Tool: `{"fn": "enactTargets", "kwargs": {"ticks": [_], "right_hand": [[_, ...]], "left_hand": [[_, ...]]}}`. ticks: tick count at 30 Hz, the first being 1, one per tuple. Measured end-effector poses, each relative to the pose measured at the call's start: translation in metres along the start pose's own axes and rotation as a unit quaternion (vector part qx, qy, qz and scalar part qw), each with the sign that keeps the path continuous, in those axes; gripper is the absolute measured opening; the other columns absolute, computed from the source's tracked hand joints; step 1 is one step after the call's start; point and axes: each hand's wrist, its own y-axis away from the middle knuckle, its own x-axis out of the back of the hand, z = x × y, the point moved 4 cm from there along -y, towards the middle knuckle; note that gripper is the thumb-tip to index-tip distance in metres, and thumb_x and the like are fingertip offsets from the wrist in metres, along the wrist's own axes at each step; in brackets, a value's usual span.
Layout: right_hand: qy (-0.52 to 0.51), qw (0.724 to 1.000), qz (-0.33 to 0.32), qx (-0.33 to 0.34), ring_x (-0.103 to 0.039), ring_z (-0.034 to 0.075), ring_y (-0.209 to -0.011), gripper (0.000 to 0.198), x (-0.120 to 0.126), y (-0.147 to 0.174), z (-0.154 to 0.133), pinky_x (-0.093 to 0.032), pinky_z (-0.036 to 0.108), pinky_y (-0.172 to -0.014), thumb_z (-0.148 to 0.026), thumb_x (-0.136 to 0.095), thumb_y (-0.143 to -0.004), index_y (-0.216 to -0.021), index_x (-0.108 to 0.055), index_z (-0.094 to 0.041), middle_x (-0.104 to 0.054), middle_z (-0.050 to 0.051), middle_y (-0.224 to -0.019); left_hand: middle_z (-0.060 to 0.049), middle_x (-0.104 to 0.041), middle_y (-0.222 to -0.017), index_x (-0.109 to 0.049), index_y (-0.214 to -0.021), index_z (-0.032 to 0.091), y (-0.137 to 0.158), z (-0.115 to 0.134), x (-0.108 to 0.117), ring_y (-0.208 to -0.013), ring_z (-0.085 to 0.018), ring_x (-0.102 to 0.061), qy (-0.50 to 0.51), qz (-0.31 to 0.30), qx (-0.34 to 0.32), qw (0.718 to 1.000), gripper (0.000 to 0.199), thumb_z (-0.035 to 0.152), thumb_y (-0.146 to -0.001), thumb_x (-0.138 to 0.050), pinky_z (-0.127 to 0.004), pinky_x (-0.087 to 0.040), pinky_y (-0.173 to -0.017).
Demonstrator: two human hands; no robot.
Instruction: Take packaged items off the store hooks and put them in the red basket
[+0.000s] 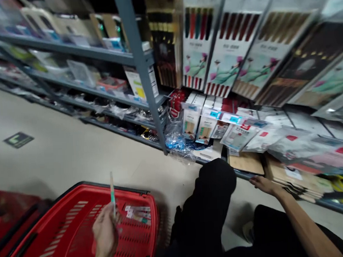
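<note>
Red basket [94, 194], left hand [104, 228] above — holding packet [112, 191], right hand [265, 185] at shelf [243, 174]

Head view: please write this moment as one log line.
left hand: holding thin packet over red basket | right hand: at bottom shelf edge | inside basket: small packets

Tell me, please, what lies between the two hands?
In the head view, from left hand to right hand: packets in the red basket, some floor, then a black-clad leg.
</note>
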Motion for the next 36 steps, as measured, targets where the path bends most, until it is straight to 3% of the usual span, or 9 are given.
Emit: {"fn": "enactTargets", "kwargs": {"ticks": [4, 8, 11, 14, 19, 24, 30, 32, 36], "right_hand": [[-0.119, 0.991, -0.044, 0.048, -0.070, 0.031, -0.096, 0.042, -0.002, 0.016, -0.036, -0.053, 0.041, -0.090, -0.052, -0.063, -0.086, -0.100, -0.071, -0.014, -0.073, 0.016, -0.096], [-0.421, 0.887, -0.132, 0.139, -0.070, 0.026, -0.103, 0.064, 0.015, 0.052, -0.077, -0.056, 0.040, -0.093, -0.070, -0.052, -0.093, -0.122, -0.064, -0.015, -0.068, 0.017, -0.120], [-0.512, 0.823, -0.135, 0.207, -0.071, 0.021, -0.094, 0.064, 0.039, 0.079, -0.088, -0.059, 0.036, -0.084, -0.071, -0.051, -0.093, -0.120, -0.066, -0.015, -0.069, 0.016, -0.116], [-0.477, 0.844, -0.086, 0.231, -0.066, 0.013, -0.069, 0.054, 0.058, 0.092, -0.076, -0.054, 0.022, -0.060, -0.064, -0.070, -0.085, -0.100, -0.070, -0.012, -0.071, 0.009, -0.091], [-0.531, 0.811, 0.113, 0.218, -0.053, 0.009, -0.047, 0.053, 0.086, 0.093, -0.034, -0.043, 0.019, -0.043, -0.065, -0.074, -0.080, -0.095, -0.067, -0.014, -0.062, -0.002, -0.064], [-0.596, 0.729, 0.294, 0.164, -0.051, 0.009, -0.045, 0.056, 0.115, 0.103, 0.011, -0.041, 0.020, -0.041, -0.070, -0.076, -0.072, -0.075, -0.062, -0.016, -0.061, -0.001, -0.059], [-0.664, 0.638, 0.377, 0.102, -0.062, 0.012, -0.057, 0.054, 0.125, 0.124, 0.048, -0.042, 0.018, -0.042, -0.065, -0.080, -0.070, -0.090, -0.065, -0.017, -0.067, 0.003, -0.075], [-0.662, 0.644, 0.372, 0.097, -0.065, 0.014, -0.063, 0.053, 0.122, 0.126, 0.051, -0.044, 0.019, -0.045, -0.061, -0.081, -0.071, -0.097, -0.065, -0.017, -0.070, 0.004, -0.079], [-0.612, 0.732, 0.277, 0.113, -0.065, 0.014, -0.064, 0.049, 0.107, 0.121, 0.043, -0.050, 0.021, -0.052, -0.054, -0.086, -0.067, -0.089, -0.064, -0.016, -0.071, 0.003, -0.075]], "left_hand": [[0.009, -0.046, -0.051, -0.066, -0.106, 0.019, 0.053, 0.038, -0.107, -0.042, -0.006, -0.034, -0.083, -0.284, -0.055, 0.954, 0.051, 0.050, -0.069, -0.082, -0.018, -0.027, -0.041], [-0.002, -0.064, -0.073, -0.075, -0.106, 0.018, 0.144, 0.058, -0.229, -0.055, -0.011, -0.051, -0.235, -0.548, -0.172, 0.784, 0.041, 0.051, -0.082, -0.071, -0.022, -0.038, -0.050], [-0.007, -0.072, -0.098, -0.079, -0.105, 0.023, 0.212, 0.062, -0.303, -0.085, -0.019, -0.065, -0.286, -0.640, -0.310, 0.642, 0.028, 0.041, -0.092, -0.062, -0.027, -0.048, -0.077], [-0.008, -0.075, -0.103, -0.079, -0.108, 0.024, 0.256, 0.053, -0.360, -0.095, -0.023, -0.067, -0.287, -0.670, -0.361, 0.581, 0.028, 0.037, -0.093, -0.059, -0.030, -0.048, -0.087], [-0.007, -0.074, -0.082, -0.078, -0.104, 0.017, 0.291, 0.015, -0.424, -0.054, -0.014, -0.056, -0.318, -0.713, -0.288, 0.555, 0.039, 0.049, -0.088, -0.062, -0.024, -0.041, -0.050], [0.003, -0.048, -0.044, -0.064, -0.071, 0.014, 0.309, -0.013, -0.472, -0.037, -0.007, -0.039, -0.243, -0.740, -0.127, 0.614, 0.052, 0.064, -0.081, -0.067, -0.018, -0.030, -0.040], [-0.001, -0.066, -0.081, -0.064, -0.090, 0.015, 0.359, -0.016, -0.521, -0.058, -0.005, -0.053, -0.050, -0.740, 0.090, 0.664, 0.046, 0.053, -0.072, -0.083, -0.014, -0.036, -0.044], [-0.005, -0.068, -0.098, -0.066, -0.103, 0.017, 0.383, -0.019, -0.534, -0.068, -0.009, -0.060, -0.024, -0.771, 0.097, 0.629, 0.048, 0.051, -0.073, -0.083, -0.016, -0.041, -0.046], [-0.007, -0.071, -0.091, -0.070, -0.101, 0.013, 0.409, -0.036, -0.548, -0.066, -0.012, -0.061, -0.032, -0.799, -0.001, 0.600, 0.043, 0.048, -0.077, -0.080, -0.020, -0.046, -0.047]]}}
